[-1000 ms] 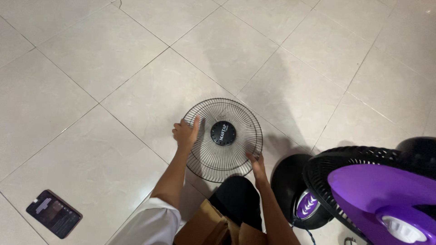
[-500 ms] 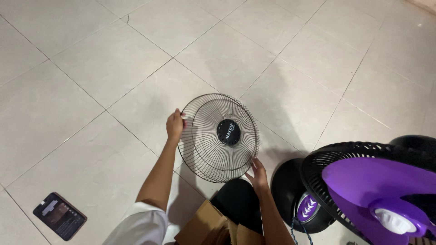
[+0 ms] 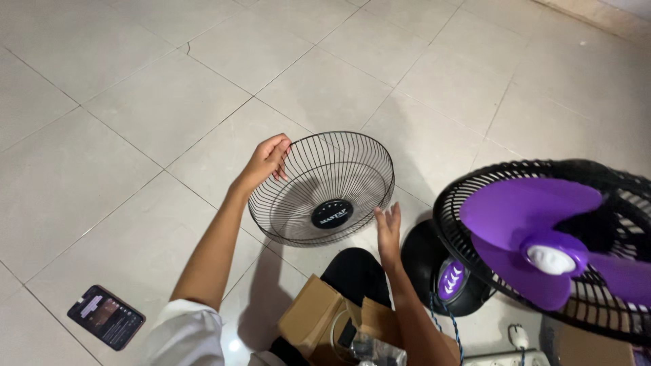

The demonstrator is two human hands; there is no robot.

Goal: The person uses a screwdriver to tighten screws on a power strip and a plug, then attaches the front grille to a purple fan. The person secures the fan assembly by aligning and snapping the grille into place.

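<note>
Left hand [image 3: 266,160] grips the rim of a black wire fan guard [image 3: 324,190], lifted off the tiled floor [image 3: 135,102]; right hand [image 3: 388,227], fingers spread, touches its opposite rim.

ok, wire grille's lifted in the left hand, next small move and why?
Probably close the right hand on the wire grille: only the left hand grips its rim, the right sits open at the near edge, and the grille hangs tilted above the floor.

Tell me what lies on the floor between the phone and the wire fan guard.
In the head view only the left forearm crosses that stretch; beneath it, bare floor tiles run from the phone to the wire fan guard.
</note>
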